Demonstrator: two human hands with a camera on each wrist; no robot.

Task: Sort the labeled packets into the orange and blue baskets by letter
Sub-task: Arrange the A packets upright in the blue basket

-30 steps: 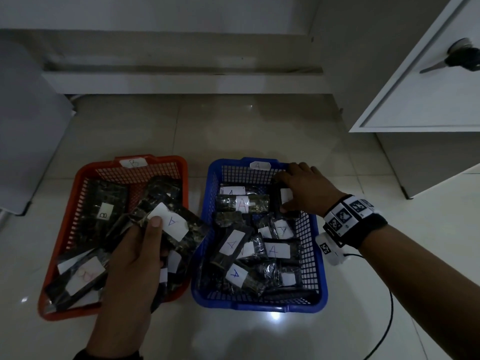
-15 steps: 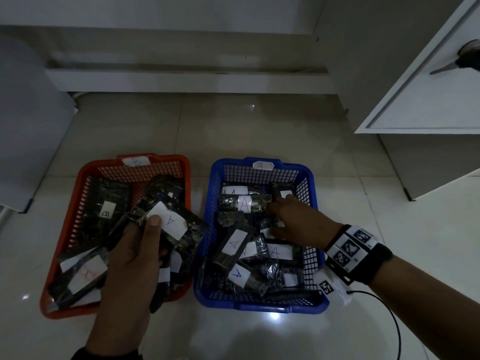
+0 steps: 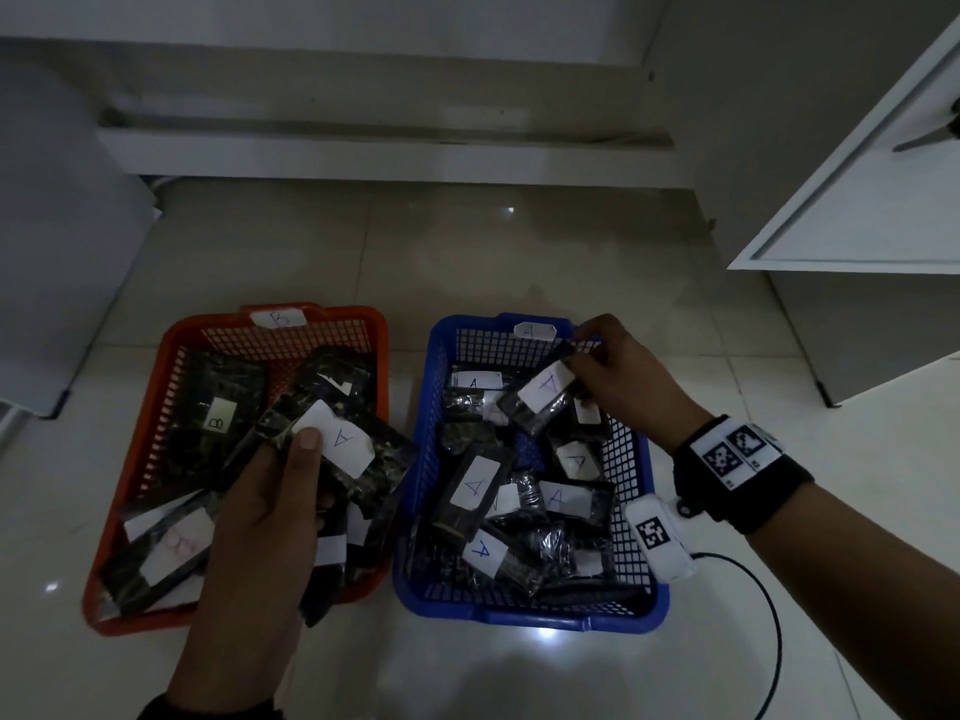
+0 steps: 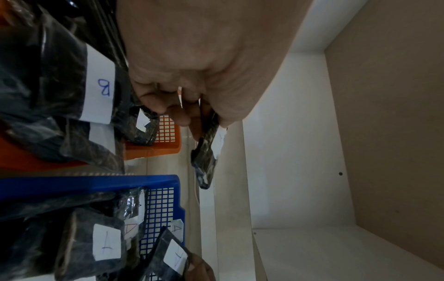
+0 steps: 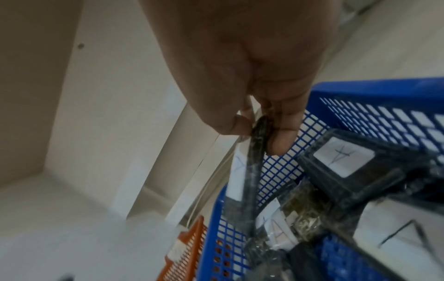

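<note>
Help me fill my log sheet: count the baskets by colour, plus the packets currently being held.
Orange plastic mesh basket: 1
Blue plastic mesh basket: 1
Dark plastic packets with white A labels, held: 2 (left-hand packet, right-hand packet)
Total: 4

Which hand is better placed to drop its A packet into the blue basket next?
Right hand: its A packet already hangs over the blue basket; the left hand holds its packet above the orange basket.
</note>
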